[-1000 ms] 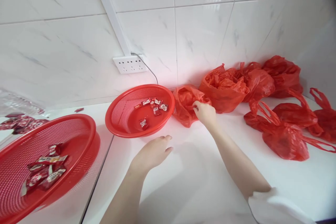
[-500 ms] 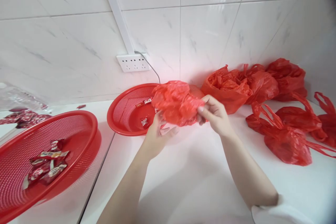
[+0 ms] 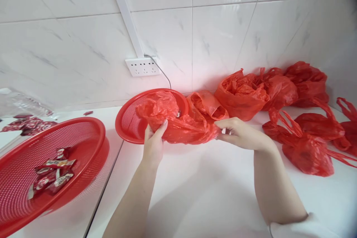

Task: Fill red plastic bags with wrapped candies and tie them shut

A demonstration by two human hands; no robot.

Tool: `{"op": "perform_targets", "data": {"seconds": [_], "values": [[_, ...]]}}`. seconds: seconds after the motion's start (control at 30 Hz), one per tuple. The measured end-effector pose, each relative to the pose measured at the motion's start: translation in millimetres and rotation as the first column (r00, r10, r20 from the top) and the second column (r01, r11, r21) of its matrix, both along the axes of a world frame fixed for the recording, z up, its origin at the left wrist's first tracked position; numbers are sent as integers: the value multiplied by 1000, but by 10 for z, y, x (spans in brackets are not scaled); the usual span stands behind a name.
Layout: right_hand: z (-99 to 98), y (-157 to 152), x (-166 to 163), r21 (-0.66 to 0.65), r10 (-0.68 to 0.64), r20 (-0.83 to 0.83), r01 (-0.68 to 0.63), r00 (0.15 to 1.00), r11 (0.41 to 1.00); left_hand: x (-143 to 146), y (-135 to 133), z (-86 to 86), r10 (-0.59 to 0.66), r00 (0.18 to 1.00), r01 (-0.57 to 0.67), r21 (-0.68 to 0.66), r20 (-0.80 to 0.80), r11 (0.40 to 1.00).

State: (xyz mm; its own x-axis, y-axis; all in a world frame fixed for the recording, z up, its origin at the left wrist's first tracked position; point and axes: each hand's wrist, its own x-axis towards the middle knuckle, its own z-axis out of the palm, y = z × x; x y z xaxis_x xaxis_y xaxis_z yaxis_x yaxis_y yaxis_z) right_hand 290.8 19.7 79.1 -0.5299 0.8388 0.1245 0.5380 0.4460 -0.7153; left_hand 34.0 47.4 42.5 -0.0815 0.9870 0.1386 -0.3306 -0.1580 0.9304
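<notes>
A thin red plastic bag [image 3: 184, 130] is stretched sideways between my two hands, above the white tabletop. My left hand [image 3: 154, 141] grips its crumpled left part, thumb on top. At the bag's right end, my right hand [image 3: 237, 132] pinches the plastic between thumb and fingers. Behind the bag stands a red mesh basket [image 3: 126, 119], partly covered by it; a small wrapped packet [image 3: 179, 113] shows inside. Just past my right hand, another red bag [image 3: 208, 104] sits open against the wall side.
A larger red basket [image 3: 92, 128] on the left holds several wrapped snack packets [image 3: 52, 174]. More packets [image 3: 30, 124] lie behind it near a clear plastic container [image 3: 25, 102]. Filled red bags [image 3: 308, 152] stand along the right. A power strip [image 3: 143, 67] is on the tiled wall.
The bunched bag has been pulled out longer between my hands. My left hand moved left, my right hand moved right and slightly down. The open bag behind is now uncovered.
</notes>
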Motion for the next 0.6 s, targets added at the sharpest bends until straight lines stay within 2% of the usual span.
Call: {"op": "perform_targets", "data": {"seconds": [0.1,0.17,0.3,0.37,0.43,0.5,0.6], "values": [[-8,-24,82,-84,4,106,5,994,996,-80,35,-41,-5,999,5,18,-43,1000],[-18,-34,104,-120,-25,129,41,991,992,-145,32,-62,-55,994,56,4,-91,998],[-31,-32,-25,-24,-193,-85,192,978,981,-192,-39,-94,-163,977,167,15,-140,986],[-48,-23,-146,16,-158,-148,163,976,987,-166,-83,-111,-234,958,241,23,-166,970],[-72,-10,-241,24,-54,-134,58,990,998,-141,-107,-111,-269,939,282,31,-215,959],[-96,13,-262,34,-46,-110,50,993,998,-150,-99,-75,-185,947,210,72,-261,975],[-130,68,-125,66,-253,-197,270,947,960,-267,-32,57,81,949,-17,205,-305,979]]}}
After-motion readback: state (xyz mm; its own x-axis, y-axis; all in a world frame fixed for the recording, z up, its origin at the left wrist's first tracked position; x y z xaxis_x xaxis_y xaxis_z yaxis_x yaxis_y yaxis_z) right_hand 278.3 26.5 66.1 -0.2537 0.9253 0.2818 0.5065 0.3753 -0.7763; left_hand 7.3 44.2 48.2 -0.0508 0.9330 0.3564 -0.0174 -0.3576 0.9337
